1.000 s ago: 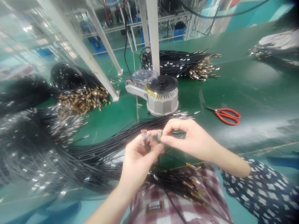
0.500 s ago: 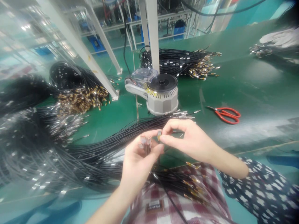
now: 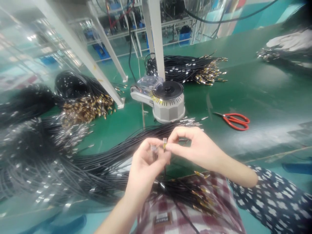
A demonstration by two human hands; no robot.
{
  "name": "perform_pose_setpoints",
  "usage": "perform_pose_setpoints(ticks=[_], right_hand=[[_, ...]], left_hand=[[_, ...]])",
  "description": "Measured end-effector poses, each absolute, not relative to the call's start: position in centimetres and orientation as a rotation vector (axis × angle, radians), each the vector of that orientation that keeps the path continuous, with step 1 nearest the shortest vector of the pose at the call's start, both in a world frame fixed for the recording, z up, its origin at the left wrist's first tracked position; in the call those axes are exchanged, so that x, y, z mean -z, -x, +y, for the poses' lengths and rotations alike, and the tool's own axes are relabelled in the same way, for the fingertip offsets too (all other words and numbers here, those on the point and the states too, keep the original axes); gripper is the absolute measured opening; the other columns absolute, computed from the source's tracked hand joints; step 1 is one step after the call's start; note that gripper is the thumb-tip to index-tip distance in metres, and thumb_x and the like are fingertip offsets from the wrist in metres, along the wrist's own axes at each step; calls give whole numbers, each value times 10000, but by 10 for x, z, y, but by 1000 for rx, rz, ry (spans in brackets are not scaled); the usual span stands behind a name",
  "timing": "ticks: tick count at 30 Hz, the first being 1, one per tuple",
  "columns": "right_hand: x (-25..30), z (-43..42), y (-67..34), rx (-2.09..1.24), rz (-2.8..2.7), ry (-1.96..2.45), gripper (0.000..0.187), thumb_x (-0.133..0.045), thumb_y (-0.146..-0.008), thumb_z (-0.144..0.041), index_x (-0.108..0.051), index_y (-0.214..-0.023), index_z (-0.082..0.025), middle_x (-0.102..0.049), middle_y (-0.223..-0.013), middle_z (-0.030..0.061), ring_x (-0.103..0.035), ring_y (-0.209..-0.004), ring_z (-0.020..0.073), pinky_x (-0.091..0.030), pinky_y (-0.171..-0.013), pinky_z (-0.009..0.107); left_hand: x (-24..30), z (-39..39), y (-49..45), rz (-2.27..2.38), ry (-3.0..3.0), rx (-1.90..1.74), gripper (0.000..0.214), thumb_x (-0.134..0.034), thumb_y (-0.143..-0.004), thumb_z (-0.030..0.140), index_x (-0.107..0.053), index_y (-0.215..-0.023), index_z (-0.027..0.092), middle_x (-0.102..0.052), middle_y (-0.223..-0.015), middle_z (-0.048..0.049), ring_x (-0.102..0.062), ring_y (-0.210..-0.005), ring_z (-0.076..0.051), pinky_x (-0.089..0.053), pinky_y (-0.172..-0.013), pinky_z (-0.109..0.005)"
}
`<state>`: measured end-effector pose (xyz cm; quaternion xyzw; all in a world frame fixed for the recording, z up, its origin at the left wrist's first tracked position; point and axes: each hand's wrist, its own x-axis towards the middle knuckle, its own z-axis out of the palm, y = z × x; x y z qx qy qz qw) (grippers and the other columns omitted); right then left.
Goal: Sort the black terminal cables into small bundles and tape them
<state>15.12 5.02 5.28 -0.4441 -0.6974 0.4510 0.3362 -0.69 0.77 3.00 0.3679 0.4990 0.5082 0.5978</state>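
Note:
My left hand (image 3: 143, 165) is closed around a small bunch of thin black wire ends with clear connectors (image 3: 154, 150) sticking up between thumb and fingers. My right hand (image 3: 195, 146) pinches a single wire tip with a small metal terminal (image 3: 164, 142), held right beside the left hand's bunch. Both hands hover over a long bundle of black wires (image 3: 104, 159) that runs across the green table and onto my lap, where gold-tipped wire ends (image 3: 195, 191) lie on a checked cloth.
A grey tape dispenser (image 3: 168, 102) stands just beyond the hands. Red scissors (image 3: 235, 120) lie to the right. More black wire bundles with gold terminals lie at the back (image 3: 187, 66) and at the left (image 3: 83, 100). White frame legs (image 3: 157, 39) rise from the green table (image 3: 268, 94).
The connectors in my left hand have sunk lower into the fingers, and the orange-topped piece no longer shows. My right hand stays pinched beside them. The view shifted slightly.

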Motion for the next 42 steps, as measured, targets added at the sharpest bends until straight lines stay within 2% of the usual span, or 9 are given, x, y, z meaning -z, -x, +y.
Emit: perform_pose_setpoints(ticks=[3,9,12,16,19,26,35,38,42], right_hand=[[-49,50,-152,-1192,-1801,1139,96,-655,-796,-184,-667,-701,-177,-700,-752,7,-635,-747,158,-490,-747,279],[-36,51,-154,-1261,-1708,1105,217,-535,-914,-317,-675,-986,-168,-711,-978,57,-640,-922,189,-487,-811,315],[-36,50,-151,-1295,-1668,1088,203,-593,-878,-342,-681,-916,-163,-715,-939,53,-645,-907,184,-490,-816,305],[-40,47,-146,-1261,-1612,1114,59,-669,-798,-205,-674,-759,-161,-713,-784,18,-651,-787,160,-496,-787,288],[-42,47,-144,-1260,-1600,1082,123,-649,-805,-158,-665,-683,-157,-697,-711,8,-636,-743,149,-489,-764,279],[-44,49,-142,-1375,-1543,952,174,-623,-832,-167,-632,-659,-155,-669,-598,-7,-633,-686,147,-475,-783,296],[-40,50,-140,-1386,-1511,939,194,-617,-832,-209,-585,-645,-170,-651,-591,-3,-597,-669,151,-463,-774,321],[-38,48,-139,-1374,-1514,964,168,-611,-831,-197,-594,-666,-168,-650,-634,0,-595,-690,151,-465,-761,313],[-40,45,-140,-1256,-1543,1013,145,-633,-806,-165,-624,-661,-164,-653,-684,-3,-603,-712,141,-466,-750,286]], left_hand=[[-30,9,9,1164,-815,-1139,228,-791,-694,234,-582,-724,151,-571,-536,32,-369,-418,-26,-237,-405,-152],[-27,12,13,1156,-756,-1166,219,-788,-688,218,-584,-722,144,-609,-530,10,-335,-369,-9,-213,-394,-155],[-26,12,13,1148,-744,-1170,215,-787,-695,214,-587,-727,141,-608,-535,14,-338,-369,-8,-216,-391,-150],[-26,12,12,1136,-746,-1187,203,-781,-709,201,-590,-736,138,-595,-527,28,-346,-364,-8,-224,-390,-148],[-26,11,13,1127,-786,-1205,178,-762,-732,204,-599,-759,138,-624,-561,13,-377,-366,-17,-246,-398,-160],[-28,10,13,1108,-892,-1199,80,-686,-803,191,-647,-780,126,-654,-600,-18,-395,-403,-30,-237,-426,-180],[-27,13,14,1045,-868,-1154,114,-679,-826,229,-639,-779,133,-605,-583,2,-342,-434,-22,-204,-430,-170],[-27,13,13,1065,-848,-1146,133,-730,-779,219,-622,-805,147,-606,-583,15,-343,-434,-21,-217,-428,-161],[-27,12,14,1108,-861,-1148,170,-766,-732,191,-603,-729,143,-621,-561,13,-334,-416,-14,-212,-415,-156]])
